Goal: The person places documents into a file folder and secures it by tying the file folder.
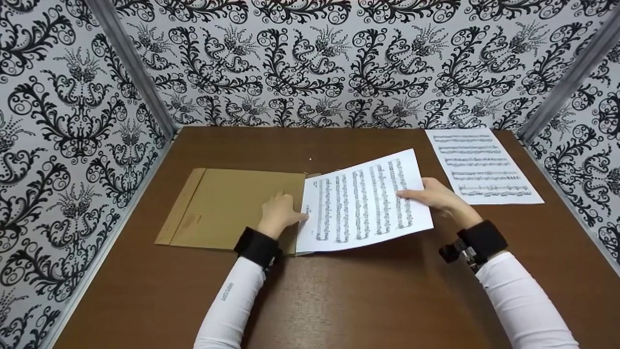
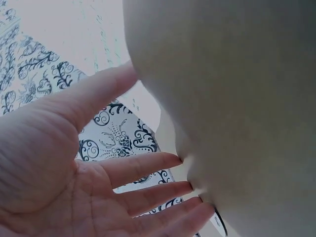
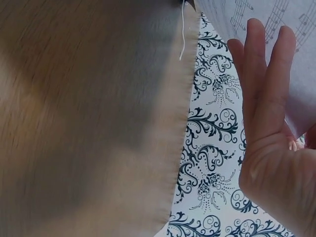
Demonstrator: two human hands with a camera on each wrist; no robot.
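A tan paper envelope (image 1: pixel 227 203) lies flat on the brown table (image 1: pixel 339 300), left of centre. My left hand (image 1: pixel 278 211) rests on its right end, by the opening. In the left wrist view the left hand's (image 2: pixel 74 177) straight fingers and thumb touch the envelope's pale surface (image 2: pixel 237 98). My right hand (image 1: pixel 436 196) pinches a sheet of printed music (image 1: pixel 363 203), thumb on top and fingers beneath. The sheet is raised a little, and its left edge overlaps the envelope's right end. The right wrist view shows the right hand's fingers (image 3: pixel 269 98) flat under the sheet (image 3: pixel 296 29).
A second sheet of music (image 1: pixel 482 165) lies flat at the back right of the table. Walls with black-and-white patterned paper (image 1: pixel 310 63) enclose the table at the left, back and right. Bare tabletop lies in front of both arms.
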